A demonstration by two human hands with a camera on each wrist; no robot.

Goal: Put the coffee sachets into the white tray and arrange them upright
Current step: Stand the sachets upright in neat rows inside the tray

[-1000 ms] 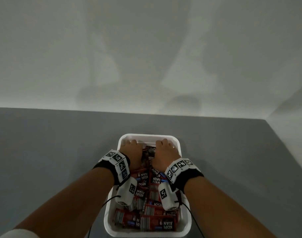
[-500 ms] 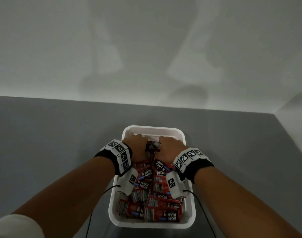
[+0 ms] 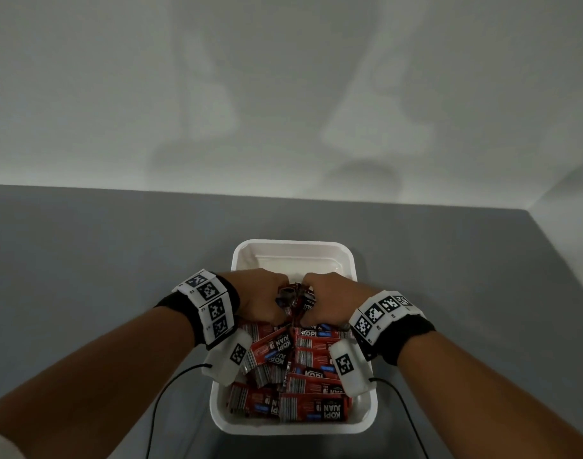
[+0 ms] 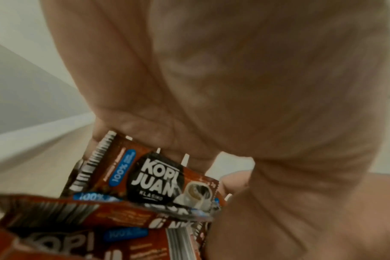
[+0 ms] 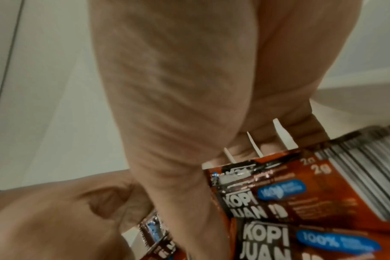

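Observation:
A white tray point(image 3: 291, 242) stands on the grey table in front of me. Red and black coffee sachets point(image 3: 311, 379) fill its near two thirds, lying in overlapping rows. My left hand point(image 3: 262, 298) and right hand point(image 3: 331, 299) meet knuckle to knuckle over the middle of the tray, and between them is a bunch of sachets point(image 3: 295, 298). In the left wrist view my fingers point(image 4: 145, 126) curl behind a sachet point(image 4: 158, 177) labelled Kopi Juan. In the right wrist view my fingers point(image 5: 305, 130) curl behind other sachets point(image 5: 278, 191).
The grey table point(image 3: 118, 276) stretches out on both sides of the tray. A white wall point(image 3: 283, 94) closes the back and another wall point(image 3: 575, 233) the right side. Black cables point(image 3: 157, 409) hang from my wrist cameras. The tray's far end point(image 3: 293, 265) holds no sachets.
Both hands have drawn back from the tray's far wall to its middle and closed together on a bunch of sachets. The far end of the tray now shows bare.

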